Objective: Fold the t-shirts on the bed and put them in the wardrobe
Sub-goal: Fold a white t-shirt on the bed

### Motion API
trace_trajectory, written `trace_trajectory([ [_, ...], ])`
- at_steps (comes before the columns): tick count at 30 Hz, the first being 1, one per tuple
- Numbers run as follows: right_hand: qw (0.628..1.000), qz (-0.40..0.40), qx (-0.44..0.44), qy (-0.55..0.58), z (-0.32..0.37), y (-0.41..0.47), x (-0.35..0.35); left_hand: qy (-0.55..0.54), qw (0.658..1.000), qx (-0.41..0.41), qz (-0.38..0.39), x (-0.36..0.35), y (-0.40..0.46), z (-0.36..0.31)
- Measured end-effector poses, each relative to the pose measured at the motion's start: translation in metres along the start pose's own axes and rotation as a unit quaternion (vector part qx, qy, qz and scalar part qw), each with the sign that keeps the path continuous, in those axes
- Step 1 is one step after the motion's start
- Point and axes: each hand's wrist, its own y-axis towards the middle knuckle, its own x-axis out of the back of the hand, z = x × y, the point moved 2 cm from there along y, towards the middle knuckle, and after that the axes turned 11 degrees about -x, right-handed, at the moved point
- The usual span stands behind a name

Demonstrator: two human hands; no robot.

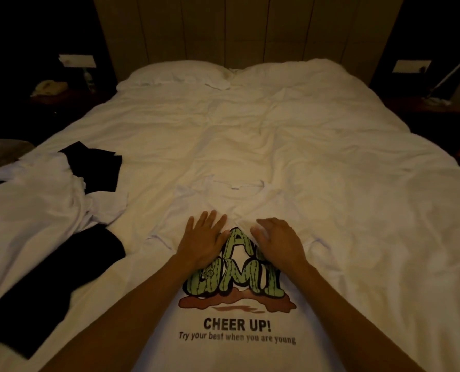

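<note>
A white t-shirt (237,328) with a green cactus-letter print and the words "CHEER UP!" lies face up on the bed (250,135), collar pointing toward the headboard. My left hand (203,238) lies flat on its chest, fingers straight and spread. Beside it my right hand (278,241) rests on the print with fingers slightly bent, palm down. Both hands press on the cloth and hold nothing. To the left lies a pile of white t-shirts (35,200) mixed with black t-shirts (97,167), one black garment (49,291) stretching toward the near edge.
White pillows (178,75) sit at the headboard. A nightstand with a telephone (49,88) stands at the far left, and a lamp arm (454,71) at the far right. The wardrobe is not in view.
</note>
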Motion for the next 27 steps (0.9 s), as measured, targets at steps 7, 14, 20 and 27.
trace_trajectory([
  [7,0.999,0.012,0.008,-0.047,0.005,0.034,-0.013,-0.048,0.995,0.012,-0.086,0.019,0.015,0.010],
  [14,0.993,-0.111,-0.049,-0.011,-0.015,0.116,0.016,-0.034,0.989,0.081,-0.116,0.040,0.083,0.061],
  [20,0.990,-0.082,-0.027,-0.115,-0.026,0.173,0.010,-0.020,0.981,0.109,-0.159,0.038,0.124,0.100],
  [27,0.989,-0.089,0.014,-0.120,-0.036,0.193,-0.013,-0.029,0.985,0.075,-0.156,0.028,0.148,0.120],
])
